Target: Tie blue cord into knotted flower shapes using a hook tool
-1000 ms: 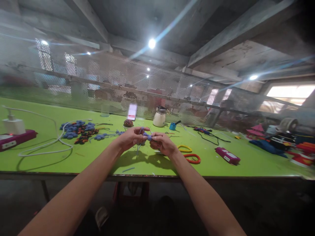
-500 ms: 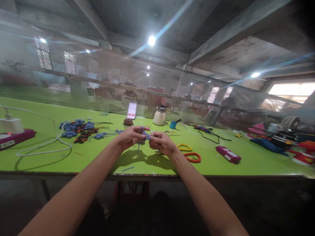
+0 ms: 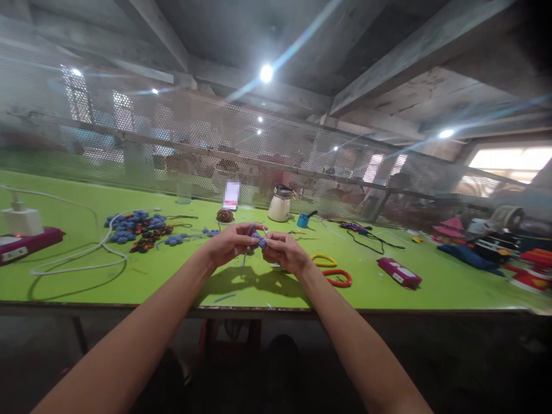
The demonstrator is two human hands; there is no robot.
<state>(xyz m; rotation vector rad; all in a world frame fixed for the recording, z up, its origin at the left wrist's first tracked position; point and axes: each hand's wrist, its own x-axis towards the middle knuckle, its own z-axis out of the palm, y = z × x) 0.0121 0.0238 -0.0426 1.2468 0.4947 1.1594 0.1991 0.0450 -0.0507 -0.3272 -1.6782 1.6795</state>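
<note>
A small piece of blue-purple crochet [image 3: 260, 241] is between my hands above the green table, with a strand of yarn hanging below it. My left hand [image 3: 228, 242] pinches the piece and its yarn from the left. On the other side my right hand [image 3: 285, 250] holds a thin metal hook [image 3: 264, 231], its fingertips touching the piece. Scissors with one yellow and one red handle [image 3: 337, 278] lie beside my right wrist, their blades partly hidden.
Blue and dark-orange crochet pieces [image 3: 135, 226] and a white cable [image 3: 77, 271] lie left. Behind my hands are a yarn ball [image 3: 225, 215], phone [image 3: 231, 195], cream jug [image 3: 280, 206] and blue pot [image 3: 303, 220]. A magenta power strip [image 3: 399, 272] lies right.
The crochet piece has turned slightly between my fingers and more of its purple part shows. The hook sits at a slightly different angle. Both hands stay in nearly the same place.
</note>
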